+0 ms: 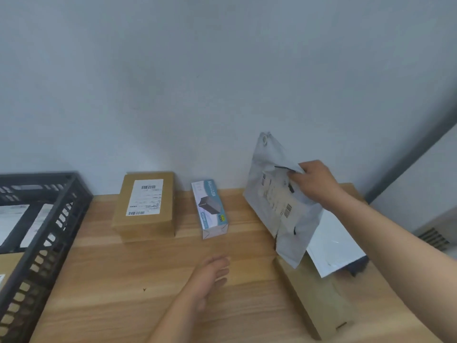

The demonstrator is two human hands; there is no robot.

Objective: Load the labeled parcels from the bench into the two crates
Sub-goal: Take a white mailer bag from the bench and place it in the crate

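Observation:
My right hand (315,184) grips the top edge of a grey plastic mailer bag (279,201) with a label, holding it upright above the wooden bench (153,276). My left hand (210,276) hovers open over the middle of the bench, fingers relaxed, holding nothing. A brown cardboard box (144,206) with a white barcode label lies near the wall. A small blue-and-white USB product box (210,209) lies to its right. A black slatted crate (47,233) at the left holds labeled parcels.
A long flat cardboard box (319,298) lies on the bench's right side, with a white mailer (333,246) on top of it behind the grey bag. A pale wall backs the bench. A floor vent (434,237) shows at far right.

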